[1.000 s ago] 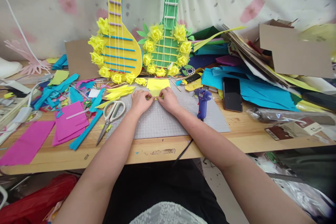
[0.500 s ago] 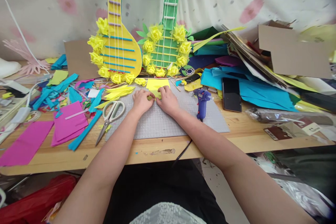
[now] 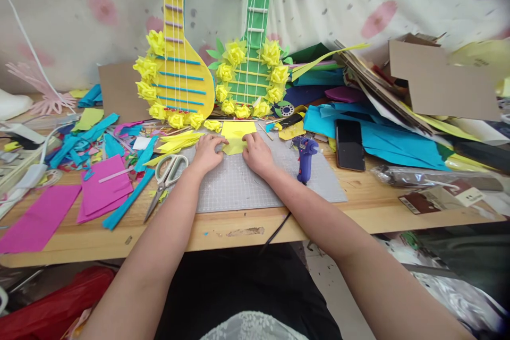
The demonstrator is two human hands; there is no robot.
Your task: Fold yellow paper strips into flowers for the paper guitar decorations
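A small piece of yellow paper point(image 3: 235, 146) stretches between my hands above the grey cutting mat point(image 3: 239, 191). My left hand point(image 3: 207, 154) pinches its left edge with thumb and fingers. At the opposite edge, my right hand point(image 3: 258, 155) grips it, the fingertips partly hidden. Just behind lies more flat yellow paper point(image 3: 238, 128). Scissors point(image 3: 167, 172) with pale handles rest left of my left wrist. A blue glue gun point(image 3: 305, 159) stands on the mat to the right of my right hand.
Behind the mat stand a yellow paper guitar point(image 3: 187, 77) and a green paper guitar point(image 3: 252, 71), both trimmed with yellow paper flowers. Pink sheets point(image 3: 105, 186) and blue scraps crowd the left. On the right are a phone point(image 3: 350, 144), blue paper point(image 3: 398, 141) and cardboard point(image 3: 442, 77).
My hands have moved apart, the left one leftward and the right one slightly rightward. More of the yellow paper between them now shows. The view has shifted slightly.
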